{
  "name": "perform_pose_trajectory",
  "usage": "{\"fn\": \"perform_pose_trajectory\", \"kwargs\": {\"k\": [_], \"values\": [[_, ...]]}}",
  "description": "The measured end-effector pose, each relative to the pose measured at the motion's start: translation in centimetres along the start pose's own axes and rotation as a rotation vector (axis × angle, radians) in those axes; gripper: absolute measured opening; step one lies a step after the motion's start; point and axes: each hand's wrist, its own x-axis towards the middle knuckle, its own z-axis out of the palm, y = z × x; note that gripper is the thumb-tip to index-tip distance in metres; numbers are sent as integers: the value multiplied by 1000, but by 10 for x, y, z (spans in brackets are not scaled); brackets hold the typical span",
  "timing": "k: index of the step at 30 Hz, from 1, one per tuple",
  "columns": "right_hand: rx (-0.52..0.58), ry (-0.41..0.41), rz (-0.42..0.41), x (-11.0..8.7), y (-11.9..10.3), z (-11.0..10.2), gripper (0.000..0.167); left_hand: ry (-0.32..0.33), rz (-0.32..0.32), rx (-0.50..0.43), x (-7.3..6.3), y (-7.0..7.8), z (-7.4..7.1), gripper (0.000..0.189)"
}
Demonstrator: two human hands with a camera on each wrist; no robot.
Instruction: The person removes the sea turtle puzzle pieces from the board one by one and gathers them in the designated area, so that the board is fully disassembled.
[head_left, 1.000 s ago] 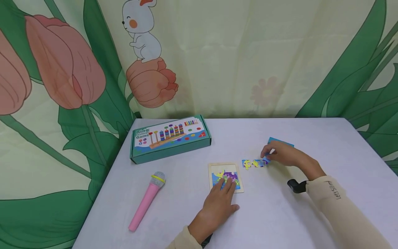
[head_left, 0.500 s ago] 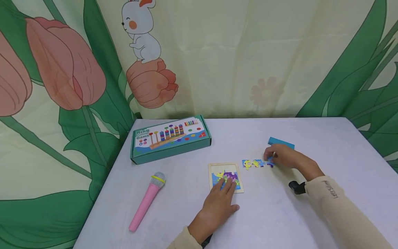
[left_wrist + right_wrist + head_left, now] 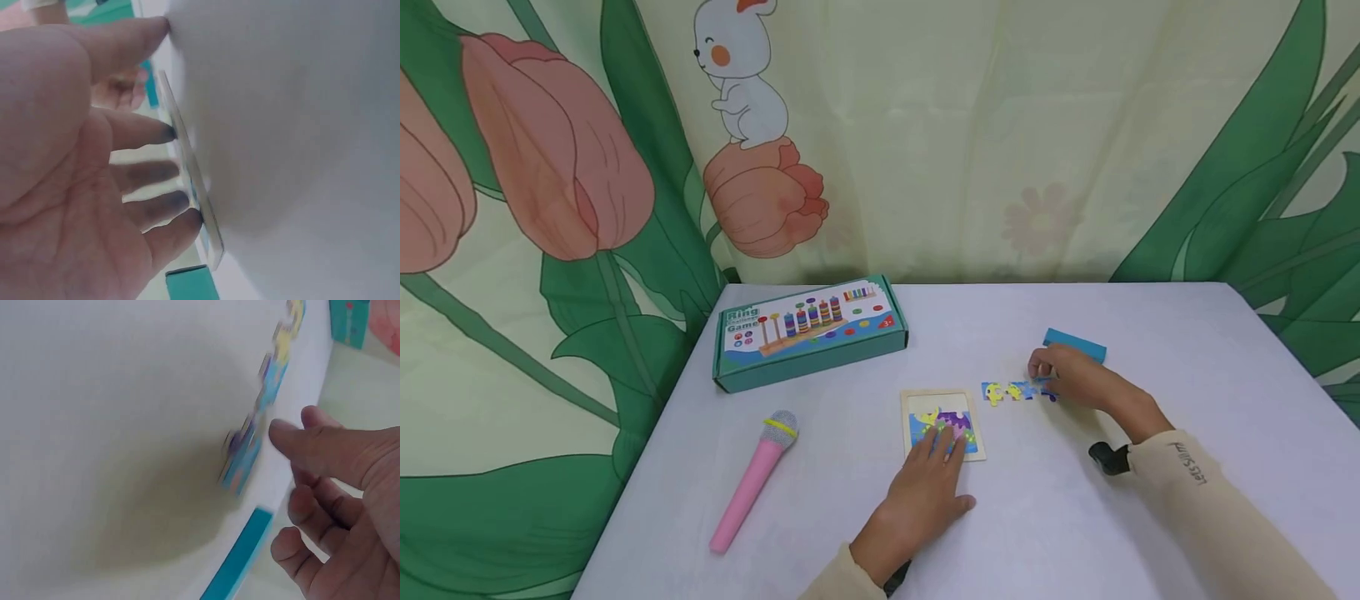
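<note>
In the head view my left hand (image 3: 919,500) rests its straight fingertips on a wooden puzzle tray (image 3: 906,429), part-filled with blue, yellow and purple pieces. The left wrist view shows those fingers (image 3: 165,231) against the face of the thin tray (image 3: 197,181). My right hand (image 3: 1086,385) hovers over the right end of a short row of jigsaw pieces (image 3: 994,392). Seen from the right wrist, a blue-and-purple jigsaw piece (image 3: 245,456) lies on the table below the thumb (image 3: 312,445). Nothing shows between the loosely bent fingers.
A long blue block (image 3: 1077,344) lies just behind the right hand. At the back left sits a green Ring Game box (image 3: 811,333). A pink toy microphone (image 3: 752,483) lies on the white table (image 3: 827,517) left of the tray. A printed curtain (image 3: 940,167) hangs behind.
The right hand moved slightly right with the end piece, then came back a little left and off it. That piece now lies a bit farther right. The left hand stayed on the tray.
</note>
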Motion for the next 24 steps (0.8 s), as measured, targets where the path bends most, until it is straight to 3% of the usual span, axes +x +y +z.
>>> {"fn": "perform_pose_trajectory", "kwargs": {"k": [6,11,17,24], "values": [[-3,40,-133,11,-40,21,15,-50,-22,-34,-13,1,4,85],[23,5,-255,27,-77,38,15,-46,-4,20,-16,3,6,84],[101,-77,-244,42,-104,52,21,-48,5,89,-13,6,8,83],[106,-100,-285,48,-112,64,25,-52,-2,166,-14,11,11,85]]}}
